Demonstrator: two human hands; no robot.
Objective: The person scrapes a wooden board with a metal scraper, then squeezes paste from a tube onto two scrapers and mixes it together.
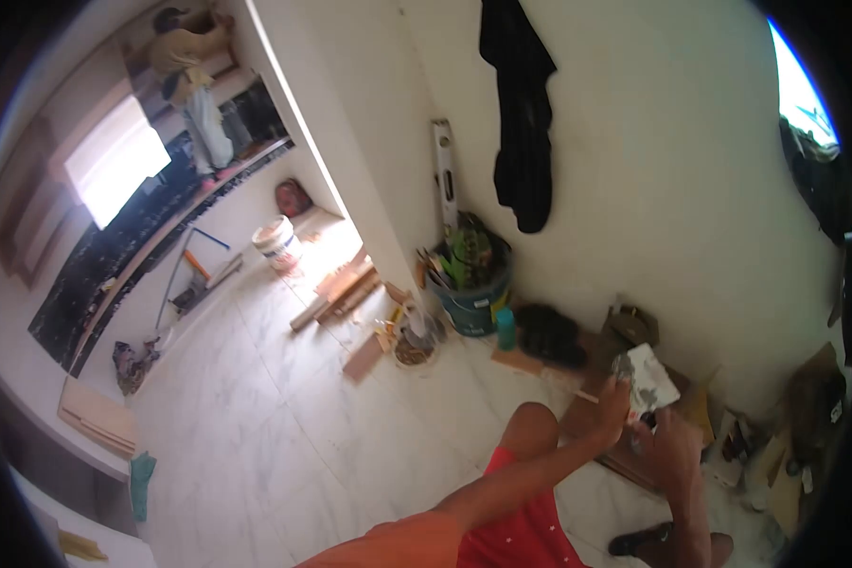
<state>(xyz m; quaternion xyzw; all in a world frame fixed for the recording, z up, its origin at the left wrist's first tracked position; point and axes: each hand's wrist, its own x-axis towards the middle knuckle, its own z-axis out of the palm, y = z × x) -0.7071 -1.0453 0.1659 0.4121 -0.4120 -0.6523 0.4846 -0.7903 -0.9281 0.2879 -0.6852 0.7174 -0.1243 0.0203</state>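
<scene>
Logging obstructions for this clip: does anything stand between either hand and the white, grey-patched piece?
Nothing visible separates the left hand from the white, grey-patched piece; it appears to touch it. Near the right hand, a small dark item shows at the piece's lower edge; blur hides whether it lies between them.

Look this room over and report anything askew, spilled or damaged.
Wood pieces lie loose and skewed across the tiled floor, looking untidy. The white piece at the left hand has patchy grey marks, perhaps dirt or wear. I see no clear spill.
</scene>
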